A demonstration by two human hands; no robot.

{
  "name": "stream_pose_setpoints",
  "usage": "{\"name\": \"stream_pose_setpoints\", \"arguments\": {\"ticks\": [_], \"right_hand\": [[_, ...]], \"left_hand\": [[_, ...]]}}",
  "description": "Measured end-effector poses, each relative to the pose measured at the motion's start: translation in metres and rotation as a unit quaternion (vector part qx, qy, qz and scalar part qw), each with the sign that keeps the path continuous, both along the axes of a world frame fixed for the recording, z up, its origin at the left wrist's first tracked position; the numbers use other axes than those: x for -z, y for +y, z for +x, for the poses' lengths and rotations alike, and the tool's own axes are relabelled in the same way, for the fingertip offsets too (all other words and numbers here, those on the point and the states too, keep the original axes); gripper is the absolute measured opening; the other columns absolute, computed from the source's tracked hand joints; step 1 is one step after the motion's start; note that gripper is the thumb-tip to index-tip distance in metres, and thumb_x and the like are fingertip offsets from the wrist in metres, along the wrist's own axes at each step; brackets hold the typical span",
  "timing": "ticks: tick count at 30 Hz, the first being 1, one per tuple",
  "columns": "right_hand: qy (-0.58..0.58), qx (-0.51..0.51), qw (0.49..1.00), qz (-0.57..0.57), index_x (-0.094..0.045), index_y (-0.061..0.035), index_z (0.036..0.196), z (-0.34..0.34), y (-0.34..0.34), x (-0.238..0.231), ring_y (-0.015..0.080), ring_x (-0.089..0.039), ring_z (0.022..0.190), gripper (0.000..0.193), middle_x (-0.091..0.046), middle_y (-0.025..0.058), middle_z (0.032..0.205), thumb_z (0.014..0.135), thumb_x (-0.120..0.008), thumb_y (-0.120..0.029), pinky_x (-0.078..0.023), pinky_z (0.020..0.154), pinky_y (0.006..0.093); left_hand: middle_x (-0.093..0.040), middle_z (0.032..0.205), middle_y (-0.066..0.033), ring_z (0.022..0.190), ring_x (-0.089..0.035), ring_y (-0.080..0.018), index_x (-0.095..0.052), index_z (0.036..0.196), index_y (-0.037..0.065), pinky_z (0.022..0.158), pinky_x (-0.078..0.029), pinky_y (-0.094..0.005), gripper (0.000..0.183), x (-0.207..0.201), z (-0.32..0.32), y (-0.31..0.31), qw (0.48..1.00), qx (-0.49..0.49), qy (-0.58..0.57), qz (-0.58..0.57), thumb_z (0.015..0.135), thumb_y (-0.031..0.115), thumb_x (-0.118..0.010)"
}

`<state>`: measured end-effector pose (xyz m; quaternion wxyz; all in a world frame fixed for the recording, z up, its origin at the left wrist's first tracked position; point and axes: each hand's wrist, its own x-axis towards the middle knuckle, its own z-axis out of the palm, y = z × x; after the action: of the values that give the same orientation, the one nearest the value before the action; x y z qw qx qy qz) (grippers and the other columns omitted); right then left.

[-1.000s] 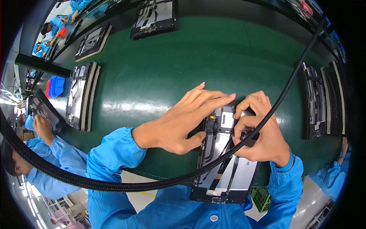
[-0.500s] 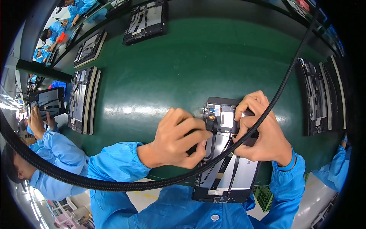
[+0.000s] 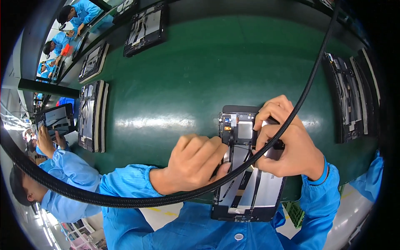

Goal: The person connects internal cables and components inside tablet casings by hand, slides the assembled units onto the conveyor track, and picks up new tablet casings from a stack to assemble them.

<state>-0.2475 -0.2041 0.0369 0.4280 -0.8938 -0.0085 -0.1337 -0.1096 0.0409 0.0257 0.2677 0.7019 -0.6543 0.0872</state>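
Note:
An opened tablet (image 3: 266,189), its inside facing up with silver panels, black ribbon cables and a small circuit board, lies at the table's near edge. At its left side my left hand (image 3: 193,162) is closed, fingers curled and thumb tucked below; what its fingertips hold is hidden. My right hand (image 3: 287,141) bends over the tablet's upper right part. Its thumb and fingers are drawn together above the inner parts, and whatever lies between them is too small to make out. A thick black braided cable (image 3: 183,200) crosses the view in front of my right fingers.
Stacks of opened tablets stand at the left (image 3: 92,116) and the right (image 3: 348,98). Another opened tablet (image 3: 146,29) lies at the far left of the green table (image 3: 187,79). A co-worker (image 3: 62,183) at the left handles a tablet. A green crate (image 3: 295,214) sits below.
My left hand has lowered slightly, and its fingers have curled in more tightly beside the tablet. The right hand stays almost in place. The whole view has shifted a little.

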Motion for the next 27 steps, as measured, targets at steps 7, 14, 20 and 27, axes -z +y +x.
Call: {"name": "stream_pose_setpoints", "arguments": {"ticks": [7,14,20,27], "right_hand": [[-0.018,-0.016,0.999,-0.042,-0.074,-0.0088,0.071,-0.006,-0.011,-0.012,0.0304,-0.059,0.105,0.012,-0.067,0.0041,0.091,0.064,-0.084,-0.007,-0.042,0.094,0.0422],[0.022,-0.028,0.997,-0.063,-0.073,-0.0062,0.069,-0.01,-0.019,-0.023,0.0284,-0.051,0.091,0.01,-0.057,0.0047,0.08,0.068,-0.082,-0.01,-0.039,0.086,0.0416],[0.065,-0.004,0.996,-0.053,-0.072,-0.0027,0.069,-0.019,-0.031,-0.023,0.0288,-0.056,0.085,0.012,-0.058,0.0094,0.078,0.07,-0.079,-0.012,-0.045,0.079,0.0418],[0.154,-0.022,0.988,0.001,-0.076,0.0018,0.075,-0.026,-0.054,-0.031,0.0287,-0.065,0.075,0.016,-0.063,0.0141,0.076,0.071,-0.08,-0.013,-0.05,0.067,0.0409]], "left_hand": [[-0.075,0.111,-0.0092,0.092,-0.067,-0.0254,-0.078,0.102,0.002,0.092,-0.054,-0.0424,0.028,0.008,0.028,-0.006,0.991,0.067,-0.103,-0.057,0.088,0.025,-0.073],[-0.079,0.112,-0.0034,0.103,-0.066,-0.0241,-0.087,0.107,0.012,0.108,-0.054,-0.0483,0.035,0.007,0.047,-0.031,0.962,0.229,-0.127,-0.075,0.079,0.029,-0.074],[-0.069,0.12,-0.0089,0.109,-0.063,-0.0286,-0.083,0.103,0.01,0.11,-0.048,-0.0531,0.023,-0.005,0.035,-0.051,0.958,0.282,0.048,0.016,0.085,0.023,-0.076],[-0.065,0.11,-0.011,0.103,-0.061,-0.0307,-0.084,0.128,0.008,0.107,-0.05,-0.0521,0.045,-0.018,0.009,-0.058,0.936,0.336,0.085,0.068,0.089,0.03,-0.077]]}}
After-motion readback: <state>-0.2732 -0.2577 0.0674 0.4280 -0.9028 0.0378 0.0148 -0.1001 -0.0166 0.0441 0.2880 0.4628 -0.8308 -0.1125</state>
